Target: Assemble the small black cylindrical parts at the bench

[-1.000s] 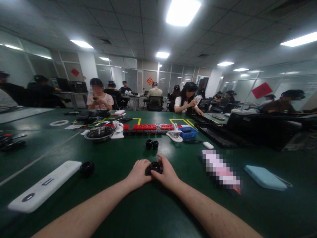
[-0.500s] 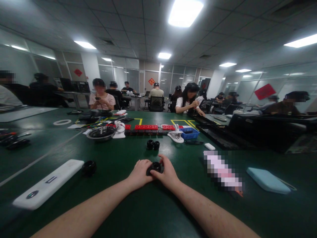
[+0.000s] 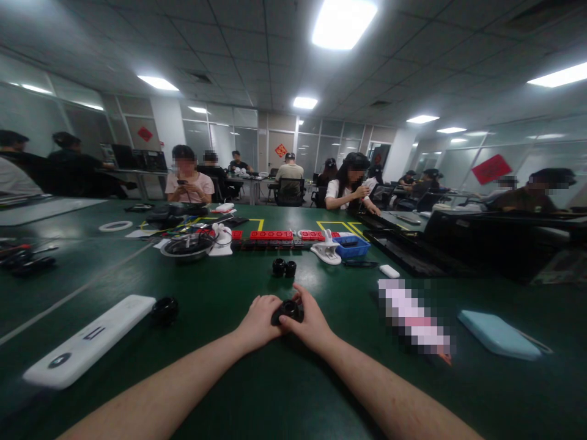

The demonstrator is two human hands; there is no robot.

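Close to the middle of the green table, a glossy black wheel-like part [image 3: 290, 310] with a hollow centre sits between my hands. My left hand [image 3: 260, 321] is closed on its left side, the fingertips largely hidden behind it. From the right, my right hand [image 3: 314, 318] curls thumb and index finger around the same part. Just beyond stand two smaller black wheel-like parts [image 3: 284, 267], side by side. Another black wheel-like part [image 3: 165, 311] lies to the left, at the end of a long white device [image 3: 89, 342].
Red and black strips [image 3: 271, 237], a white clip stand [image 3: 326, 247] and a blue basket [image 3: 352, 246] line the table farther back. A light-blue case [image 3: 498, 333] and a white earbud-like case [image 3: 389, 271] lie right. Several people sit beyond, one handling black panels.
My hands and the black part hold almost the same pose. The view has shifted very slightly.
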